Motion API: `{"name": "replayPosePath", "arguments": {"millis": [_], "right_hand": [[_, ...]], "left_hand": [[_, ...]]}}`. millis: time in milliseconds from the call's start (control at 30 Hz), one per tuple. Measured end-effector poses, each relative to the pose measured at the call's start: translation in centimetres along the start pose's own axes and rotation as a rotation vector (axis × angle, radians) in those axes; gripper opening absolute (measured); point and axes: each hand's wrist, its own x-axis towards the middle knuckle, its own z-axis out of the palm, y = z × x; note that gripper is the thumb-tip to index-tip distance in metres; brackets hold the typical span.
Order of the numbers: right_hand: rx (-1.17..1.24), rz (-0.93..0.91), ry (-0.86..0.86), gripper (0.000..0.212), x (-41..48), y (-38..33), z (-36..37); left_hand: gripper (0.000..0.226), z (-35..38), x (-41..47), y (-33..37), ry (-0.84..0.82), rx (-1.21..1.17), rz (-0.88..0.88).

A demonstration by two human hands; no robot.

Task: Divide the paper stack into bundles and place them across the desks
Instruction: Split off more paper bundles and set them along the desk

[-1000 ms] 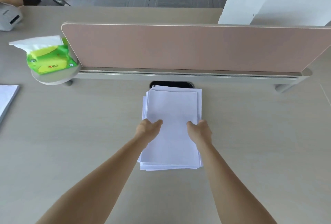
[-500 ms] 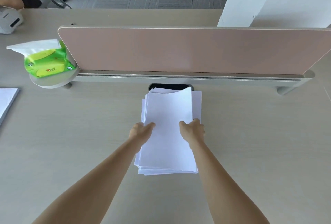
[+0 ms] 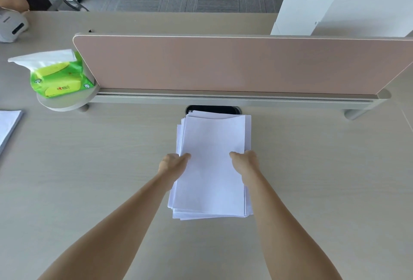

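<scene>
- Head view: paper stack [image 3: 201,216] lies on the desk [image 3: 89,179], long axis running straight away toward the divider [image 3: 223,65], far end overlapping the cable slot [image 3: 214,109].
- Left hand [image 3: 173,164] and right hand [image 3: 244,162] pinch the top bundle [image 3: 212,156] by its side edges, thumbs on top; its far edge bows.
- Round shelf [image 3: 62,106] at the divider's left end carries a green tissue pack [image 3: 58,78].

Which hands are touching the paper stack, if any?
Both touching. In the head view the left hand grips the paper stack at its left edge, the right hand at its right.
</scene>
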Motion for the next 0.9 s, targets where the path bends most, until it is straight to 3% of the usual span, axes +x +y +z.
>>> {"name": "replayPosePath", "arguments": {"millis": [133,233,333,400,567,667,767,900], "right_hand": [[-0.008,-0.176,-0.023,0.016,-1.6,-0.5,-0.7],[0.03,-0.3,-0.077,0.018,-4.1,-1.8,-1.6],[0.028,-0.431,-0.171,0.018,-8.4,-3.4,-1.4],[0.087,-0.536,-0.25,0.023,-11.9,-4.3,0.2],[0.207,-0.763,-0.287,0.028,-18.9,-4.8,8.3],[0.283,-0.772,-0.234,0.028,-21.0,-4.4,13.2],[0.295,-0.674,-0.258,0.015,-22.2,-2.5,17.7],[0.232,-0.574,-0.294,0.009,-22.9,0.8,21.8]], "left_hand": [[0.03,-0.9,0.3,-0.4,-0.048,-0.081,-0.005],[0.044,-3.2,0.1,-0.4,-0.076,-0.127,0.023],[0.054,-7.3,-1.7,0.2,-0.114,-0.375,0.096],[0.044,-10.6,-3.8,0.4,-0.12,-0.568,0.177],[0.023,-18.8,-8.3,-1.9,0.204,-0.69,0.5],[0.008,-23.1,-9.4,-5.5,0.269,-0.73,0.644],[0.003,-26.3,-8.8,-10.3,0.197,-0.696,0.661],[0.028,-27.9,-6.7,-16.0,0.111,-0.69,0.55]]}}
